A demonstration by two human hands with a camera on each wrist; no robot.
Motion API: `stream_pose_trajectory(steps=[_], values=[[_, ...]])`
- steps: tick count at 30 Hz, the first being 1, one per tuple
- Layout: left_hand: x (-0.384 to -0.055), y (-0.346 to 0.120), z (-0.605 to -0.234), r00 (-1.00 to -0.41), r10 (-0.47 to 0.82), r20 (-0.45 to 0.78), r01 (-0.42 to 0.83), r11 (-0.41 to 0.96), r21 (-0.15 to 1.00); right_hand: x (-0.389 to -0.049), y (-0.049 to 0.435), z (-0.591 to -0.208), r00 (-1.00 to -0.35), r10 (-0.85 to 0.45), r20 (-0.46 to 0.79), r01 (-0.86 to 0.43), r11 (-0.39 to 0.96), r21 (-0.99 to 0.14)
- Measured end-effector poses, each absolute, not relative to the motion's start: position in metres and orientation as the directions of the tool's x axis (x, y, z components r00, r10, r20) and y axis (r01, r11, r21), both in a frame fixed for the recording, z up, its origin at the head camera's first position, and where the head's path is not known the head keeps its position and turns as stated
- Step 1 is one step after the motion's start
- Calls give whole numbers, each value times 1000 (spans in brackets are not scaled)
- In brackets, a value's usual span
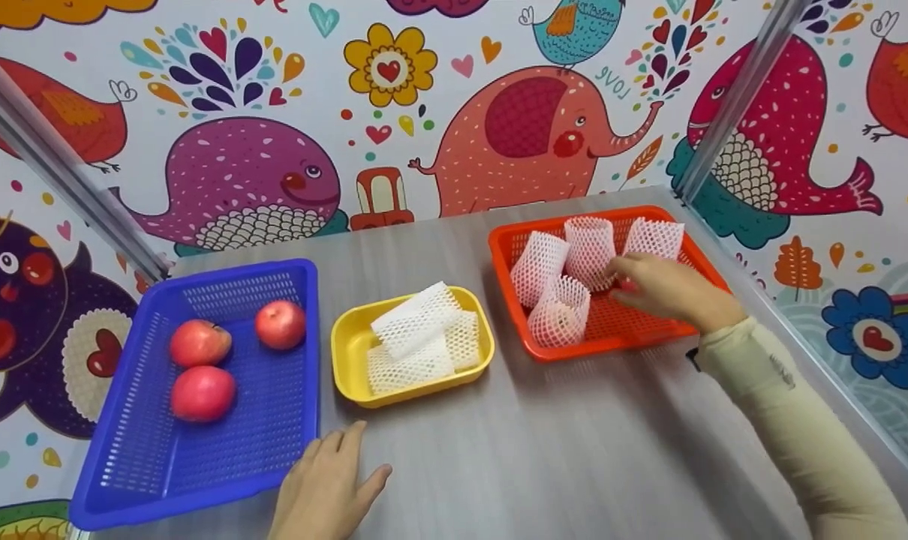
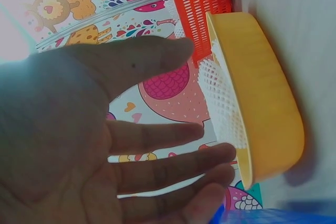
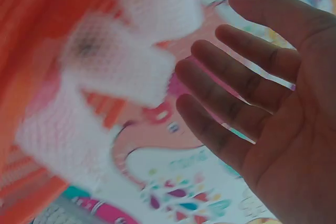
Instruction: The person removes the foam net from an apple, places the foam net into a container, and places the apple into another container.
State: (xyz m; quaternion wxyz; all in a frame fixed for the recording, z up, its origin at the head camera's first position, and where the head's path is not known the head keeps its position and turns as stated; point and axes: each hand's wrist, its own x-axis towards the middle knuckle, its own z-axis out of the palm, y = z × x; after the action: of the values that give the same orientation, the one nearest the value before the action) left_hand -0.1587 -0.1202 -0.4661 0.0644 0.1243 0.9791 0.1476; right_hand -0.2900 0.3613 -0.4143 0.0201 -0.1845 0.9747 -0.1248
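Observation:
My right hand (image 1: 660,289) is over the red basket (image 1: 611,346), near foam-net sleeves. In the right wrist view its fingers (image 3: 231,77) are spread and loose, holding nothing. Just behind it lies a white foam net (image 1: 655,236), with a bit of pinkish red showing by the fingertips. More netted fruits stand to the left, one of them a netted apple (image 1: 590,259). Low at the front, my left hand (image 1: 323,484) hovers with fingers extended, between the blue basket and the yellow tub (image 1: 416,391). Loose white foam nets (image 1: 416,319) are heaped in that tub.
On the left, a blue basket (image 1: 244,450) contains three bare red apples (image 1: 204,394). Grey tabletop (image 1: 514,457) stretches before the containers. Metal posts (image 1: 739,97) and cartoon-printed walls (image 1: 274,60) enclose the back and sides.

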Motion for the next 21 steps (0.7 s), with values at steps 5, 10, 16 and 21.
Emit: stream_pose_trajectory(steps=[5,10,16,21], values=[[-160,-120,-466,-956,250,-157,195,934,299,-316,392,-419,-960,-268,-83,-239,935,-263],[-157,-121,-467,-957,256,-139,206,932,298,-336,411,-428,-963,-206,-174,-162,959,-234],[-151,-123,-470,-958,278,-67,247,923,294,-355,418,-438,-949,-243,-202,-231,969,-85],[-155,-122,-469,-953,247,-178,189,939,287,-361,411,-440,-920,-321,-226,-364,913,184]])
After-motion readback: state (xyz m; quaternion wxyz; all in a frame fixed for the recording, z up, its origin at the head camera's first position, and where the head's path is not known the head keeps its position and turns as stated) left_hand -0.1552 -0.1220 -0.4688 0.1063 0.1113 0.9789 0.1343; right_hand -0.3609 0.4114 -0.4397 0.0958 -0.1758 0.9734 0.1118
